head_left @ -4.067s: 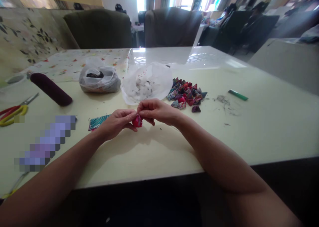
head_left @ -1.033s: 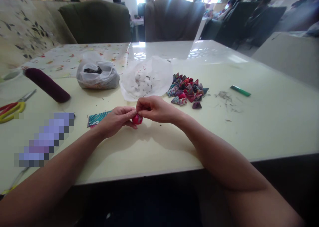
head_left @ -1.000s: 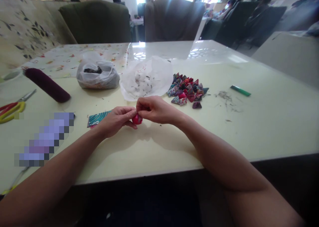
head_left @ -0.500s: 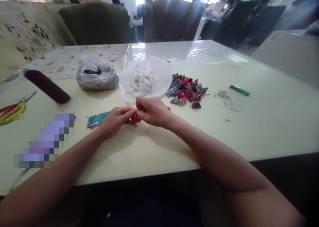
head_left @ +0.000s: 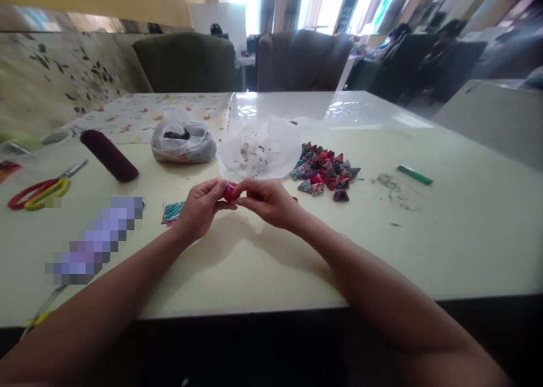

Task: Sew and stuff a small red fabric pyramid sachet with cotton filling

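A small red piece [head_left: 231, 192] is pinched between my two hands above the pale table. My left hand [head_left: 204, 205] grips its left side between thumb and fingers. From the right, the bent fingers of my right hand [head_left: 266, 201] close on its other side. Under my left wrist a teal patterned cloth [head_left: 172, 212] lies partly hidden. Just beyond my hands an open white plastic bag [head_left: 258, 149] holds white stuffing. Right of the bag is a heap of small colourful fabric pyramids [head_left: 326, 166].
Red and yellow scissors [head_left: 48, 192], a dark purple roll [head_left: 109, 155] and a blurred-out object [head_left: 95, 240] lie on the left. Behind is a tied plastic bag [head_left: 184, 143]. A green tube [head_left: 414, 174] and thread scraps [head_left: 392, 189] lie right. Chairs and people are farther back.
The view has tilted up and shifted left. My right hand has turned and lowered beside the red piece, its fingers now against it, and more of the piece shows.
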`<state>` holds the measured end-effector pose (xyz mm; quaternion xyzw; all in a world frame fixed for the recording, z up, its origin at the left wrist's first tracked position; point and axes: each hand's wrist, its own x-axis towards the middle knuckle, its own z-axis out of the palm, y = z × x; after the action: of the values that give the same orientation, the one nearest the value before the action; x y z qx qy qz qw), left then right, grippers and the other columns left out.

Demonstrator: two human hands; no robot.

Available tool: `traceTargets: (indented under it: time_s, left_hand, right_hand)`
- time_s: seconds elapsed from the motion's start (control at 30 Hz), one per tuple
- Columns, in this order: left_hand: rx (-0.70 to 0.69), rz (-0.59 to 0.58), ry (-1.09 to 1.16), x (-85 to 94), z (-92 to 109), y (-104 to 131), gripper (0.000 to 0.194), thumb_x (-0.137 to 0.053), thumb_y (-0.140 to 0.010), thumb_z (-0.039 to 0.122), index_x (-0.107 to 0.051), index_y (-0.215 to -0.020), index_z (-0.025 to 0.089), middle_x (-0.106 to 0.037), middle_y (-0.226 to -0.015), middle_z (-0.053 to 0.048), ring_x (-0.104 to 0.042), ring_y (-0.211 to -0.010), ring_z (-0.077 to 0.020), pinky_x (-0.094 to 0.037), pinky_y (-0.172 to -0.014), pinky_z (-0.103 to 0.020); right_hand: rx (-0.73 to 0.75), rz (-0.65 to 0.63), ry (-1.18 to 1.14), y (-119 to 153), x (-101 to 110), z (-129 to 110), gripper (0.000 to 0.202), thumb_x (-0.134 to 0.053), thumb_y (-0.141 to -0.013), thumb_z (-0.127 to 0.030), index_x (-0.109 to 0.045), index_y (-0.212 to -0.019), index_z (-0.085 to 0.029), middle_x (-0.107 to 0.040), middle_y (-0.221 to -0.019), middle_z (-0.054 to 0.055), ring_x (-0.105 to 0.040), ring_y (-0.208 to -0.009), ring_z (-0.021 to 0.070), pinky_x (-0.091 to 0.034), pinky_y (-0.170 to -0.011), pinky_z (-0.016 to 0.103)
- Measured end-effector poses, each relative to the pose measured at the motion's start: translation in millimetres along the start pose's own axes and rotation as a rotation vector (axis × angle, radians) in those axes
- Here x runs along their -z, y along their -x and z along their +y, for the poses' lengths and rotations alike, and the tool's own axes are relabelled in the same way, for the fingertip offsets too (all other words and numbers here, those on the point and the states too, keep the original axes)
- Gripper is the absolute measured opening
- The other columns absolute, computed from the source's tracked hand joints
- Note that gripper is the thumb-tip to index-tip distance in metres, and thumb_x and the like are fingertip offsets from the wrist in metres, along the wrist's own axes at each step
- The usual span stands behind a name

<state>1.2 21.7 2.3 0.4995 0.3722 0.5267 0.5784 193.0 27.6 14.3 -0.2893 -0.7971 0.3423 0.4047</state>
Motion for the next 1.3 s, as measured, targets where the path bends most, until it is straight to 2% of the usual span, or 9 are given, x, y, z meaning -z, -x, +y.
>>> traceTargets:
  time_s: [0.2,0.33,0.43,0.63,0.77,0.97,1.3]
  left_hand:
    - [-0.038,0.071,-0.005,-2.8,-1.9,1.0,0.039,-0.082,-0.075,0.05,-0.076,-0.082,0.013,-0.068,-0.067,-0.002,-0.063,-0.061,-0.0105,-0.058,-0.059,-0.021]
    - [-0.005,0.06,0.059,-4.8,0.7,0.8,0.04,-0.085,-0.071,0.05,-0.076,-0.088,0.015,-0.072,-0.076,-0.002,-0.067,-0.071,-0.0125,-0.061,-0.068,-0.025]
    - [0.018,0.027,0.076,-5.3,2.8,0.9,0.036,-0.089,-0.068,0.042,-0.076,-0.09,0.016,-0.074,-0.081,-0.002,-0.069,-0.077,-0.0136,-0.061,-0.075,-0.027]
    - [0.046,-0.003,0.061,-4.2,1.9,1.6,0.032,-0.088,-0.069,0.039,-0.076,-0.089,0.016,-0.074,-0.079,-0.003,-0.068,-0.073,-0.0145,-0.062,-0.071,-0.03]
    - [0.07,-0.053,0.034,-4.1,1.2,2.5,0.031,-0.088,-0.069,0.038,-0.077,-0.089,0.017,-0.074,-0.08,-0.003,-0.069,-0.074,-0.0149,-0.061,-0.071,-0.029]
    - [0.063,-0.07,0.014,-2.7,0.5,2.0,0.03,-0.085,-0.072,0.04,-0.078,-0.089,0.017,-0.074,-0.08,-0.004,-0.069,-0.077,-0.0152,-0.061,-0.071,-0.028]
    - [0.062,-0.093,-0.008,-1.2,-2.9,1.8,0.028,-0.085,-0.074,0.039,-0.077,-0.09,0.017,-0.075,-0.081,-0.004,-0.069,-0.075,-0.0143,-0.062,-0.071,-0.027]
  right_hand:
    - [0.009,-0.031,0.082,-0.1,-5.0,3.0,0.013,-0.059,-0.091,-0.024,-0.066,-0.085,-0.014,-0.062,-0.073,-0.001,-0.05,-0.065,0.0088,-0.037,-0.064,0.022]
    - [0.007,0.029,0.082,-0.2,-5.6,3.3,0.017,-0.057,-0.092,-0.028,-0.061,-0.081,-0.015,-0.059,-0.07,-0.001,-0.049,-0.065,0.0089,-0.037,-0.063,0.022]
    - [-0.004,0.067,0.026,-0.3,-4.7,1.9,0.018,-0.058,-0.092,-0.029,-0.059,-0.08,-0.015,-0.058,-0.07,-0.001,-0.048,-0.064,0.0087,-0.037,-0.062,0.022]
    - [-0.159,0.172,-0.257,-3.0,0.1,0.5,0.023,-0.058,-0.094,-0.035,-0.052,-0.08,-0.019,-0.048,-0.056,-0.006,-0.042,-0.049,0.0063,-0.034,-0.047,0.019]
    - [-0.256,0.101,-0.393,-4.9,1.5,3.0,0.027,-0.064,-0.091,-0.039,-0.052,-0.079,-0.019,-0.048,-0.052,-0.007,-0.04,-0.043,0.0055,-0.03,-0.04,0.019]
    - [-0.304,0.042,-0.463,-5.7,-0.3,4.3,0.04,-0.078,-0.08,-0.049,-0.053,-0.079,-0.018,-0.054,-0.06,-0.006,-0.044,-0.045,0.0046,-0.031,-0.037,0.017]
    - [-0.37,0.007,-0.513,-5.4,-1.4,0.9,0.04,-0.08,-0.077,-0.045,-0.05,-0.078,-0.018,-0.055,-0.061,-0.006,-0.043,-0.044,0.004,-0.032,-0.036,0.016]
